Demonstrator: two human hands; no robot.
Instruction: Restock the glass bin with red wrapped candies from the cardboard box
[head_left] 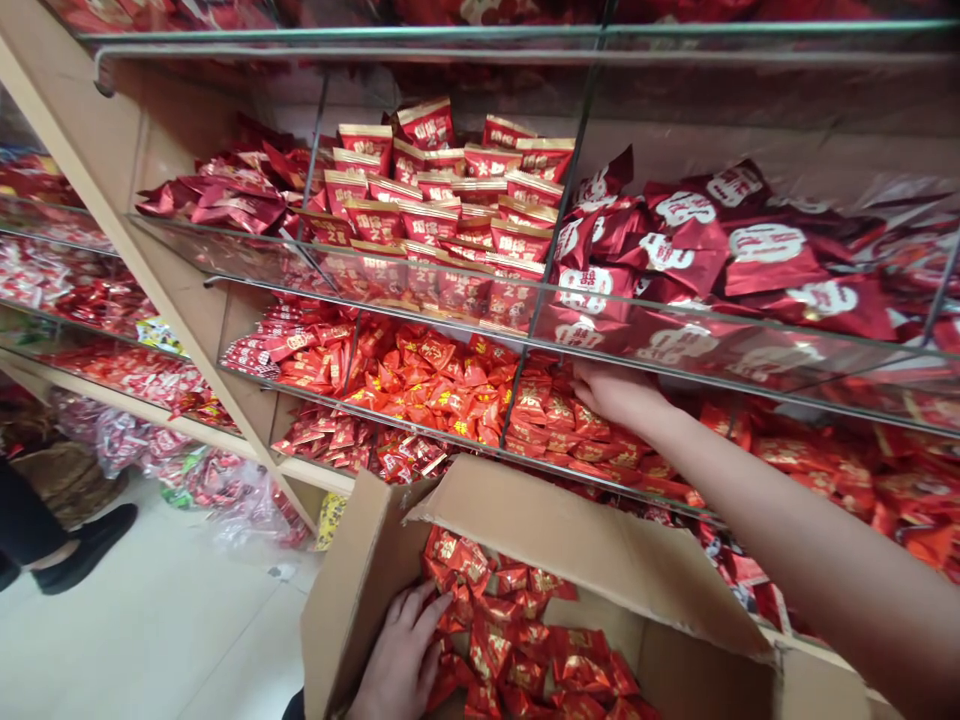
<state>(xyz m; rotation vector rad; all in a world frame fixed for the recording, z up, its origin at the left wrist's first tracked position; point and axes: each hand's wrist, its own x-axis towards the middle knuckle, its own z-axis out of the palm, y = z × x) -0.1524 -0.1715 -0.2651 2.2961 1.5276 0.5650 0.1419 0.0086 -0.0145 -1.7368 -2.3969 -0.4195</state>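
Note:
An open cardboard box [570,560] stands in front of the shelves, with many small red-and-gold wrapped candies [491,650] inside. My left hand [405,640] is inside the box at its left side. Its fingers are slightly bent and apart, resting against the candies, and I see none gripped. My right hand [615,392] reaches into a lower shelf compartment, on top of similar red candy packets [555,415]. The glass shelf above and the blur hide most of its fingers, so whether it holds a packet does not show.
Glass-fronted shelves hold gold-edged red packets [420,215] and dark red packets with white labels [765,245] above. A wooden upright [142,270] divides the shelves. At the left, a person's black shoe [86,550] rests on the pale floor [202,620], near plastic-bagged goods [225,490].

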